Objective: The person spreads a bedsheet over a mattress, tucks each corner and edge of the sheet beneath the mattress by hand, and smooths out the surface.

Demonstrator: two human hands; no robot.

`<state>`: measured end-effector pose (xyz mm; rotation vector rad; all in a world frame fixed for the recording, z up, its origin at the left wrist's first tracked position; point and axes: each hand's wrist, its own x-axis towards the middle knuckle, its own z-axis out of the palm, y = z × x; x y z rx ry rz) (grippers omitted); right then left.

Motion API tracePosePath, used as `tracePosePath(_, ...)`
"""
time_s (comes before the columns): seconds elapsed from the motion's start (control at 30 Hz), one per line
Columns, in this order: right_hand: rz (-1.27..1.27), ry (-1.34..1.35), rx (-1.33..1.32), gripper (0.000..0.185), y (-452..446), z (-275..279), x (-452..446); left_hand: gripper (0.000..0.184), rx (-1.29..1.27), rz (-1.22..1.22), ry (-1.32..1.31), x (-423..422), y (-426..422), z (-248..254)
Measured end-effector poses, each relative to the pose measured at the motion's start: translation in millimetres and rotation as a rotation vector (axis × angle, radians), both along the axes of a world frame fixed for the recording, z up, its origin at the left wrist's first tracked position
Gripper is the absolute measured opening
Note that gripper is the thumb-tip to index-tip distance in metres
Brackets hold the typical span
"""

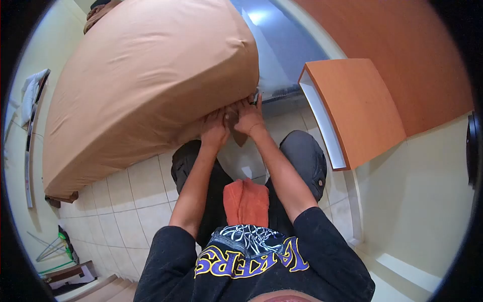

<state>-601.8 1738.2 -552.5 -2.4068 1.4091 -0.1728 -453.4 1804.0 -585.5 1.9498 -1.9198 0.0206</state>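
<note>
Tan fabric, smooth on top and finely wrinkled along its side, forms the single sheet [151, 65] that we see stretched over a broad, round-cornered bed. Two bare hands meet its lower edge near the corner closest to the wearer: the left hand [215, 132] lies against the side, and the right hand [248, 119] touches the edge just beside it. Between them we note one pointed, darker brown flap of cloth [240, 137] hanging down. Several fingertips are hidden at the edge, so we cannot tell whether the fingers of either hand are clamped on the fabric. Below, we count two knees in dark grey trousers [304, 151] and one soft, folded orange cloth [245, 202] between the thighs. Pale square tiles [118, 194] cover the floor; to the right stands one angular, orange-brown wooden unit [359, 108] with a white edge.
</note>
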Motion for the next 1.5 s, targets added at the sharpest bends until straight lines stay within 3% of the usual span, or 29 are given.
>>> tracePosePath(0.07, 0.065, -0.011, 0.068, 0.087, -1.3, -3.1, -15.4, 0.048, 0.007, 0.035, -0.046, 0.2, -5.9, -5.7)
tracePosePath(0.13, 0.093, -0.164, -0.174, 0.085, 24.6, -11.4, -29.9, 0.047, 0.024, 0.076, -0.101, 1.3, -0.1, 1.1)
tracePosePath(0.2, 0.132, -0.144, -0.192, 0.084, 50.3, -13.7, -30.3, 0.049, 0.118, 0.016, -0.029, -2.4, 5.8, 12.9)
tracePosePath(0.33, 0.169, -0.048, -0.201, 0.082, 54.3, -18.8, -8.9, 0.052, 0.083, -0.049, 0.014, -3.1, 20.3, 15.6)
tracePosePath(0.4, 0.158, -0.1, -0.242, 0.081, 46.8, -22.0, -0.6, 0.055, -0.062, -0.092, -0.032, -3.5, 33.1, 12.5)
tracePosePath(0.47, 0.154, -0.15, -0.289, 0.08, 34.4, -16.5, 11.0, 0.056, -0.033, -0.118, -0.013, -8.5, 56.6, 22.6)
tracePosePath(0.57, 0.14, -0.047, -0.175, 0.078, 27.6, -15.1, 21.5, 0.057, 0.002, -0.147, 0.01, -5.0, 67.0, 19.0)
tracePosePath(0.77, 0.18, -0.203, -0.216, 0.079, 44.9, -4.4, -7.8, 0.05, -0.066, -0.116, 0.0, 9.4, 38.0, 16.2)
tracePosePath(0.83, 0.204, -0.084, -0.152, 0.08, 59.2, -10.9, -20.6, 0.047, -0.08, -0.082, 0.011, 12.8, 27.5, 21.7)
tracePosePath(1.0, 0.206, -0.056, -0.188, 0.082, 58.3, -20.4, -14.4, 0.049, 0.248, 0.014, -0.013, 13.3, 8.1, 30.0)
tracePosePath(1.1, 0.179, -0.031, -0.248, 0.082, 59.6, -15.0, -2.0, 0.051, 0.076, -0.01, -0.008, 6.9, 28.8, 6.9)
tracePosePath(1.17, 0.158, 0.021, -0.302, 0.08, 51.0, -16.5, 4.4, 0.057, -0.073, -0.074, -0.033, -9.3, 57.7, 19.9)
tracePosePath(1.23, 0.156, -0.115, -0.34, 0.074, 39.1, -26.5, 12.5, 0.061, -0.001, -0.146, 0.018, -16.4, 79.3, 9.1)
tracePosePath(1.3, 0.167, -0.061, -0.27, 0.072, 31.4, -10.3, 17.0, 0.066, 0.083, -0.213, 0.077, -17.1, 85.5, 1.8)
tracePosePath(1.43, 0.131, 0.126, 0.0, 0.075, -4.2, -5.0, 43.2, 0.068, -0.033, -0.139, 0.0, -2.0, 48.3, -1.8)
tracePosePath(1.5, 0.115, 0.131, -0.012, 0.077, 5.5, 2.8, 40.5, 0.066, -0.077, -0.124, -0.035, 5.2, 31.3, -0.6)
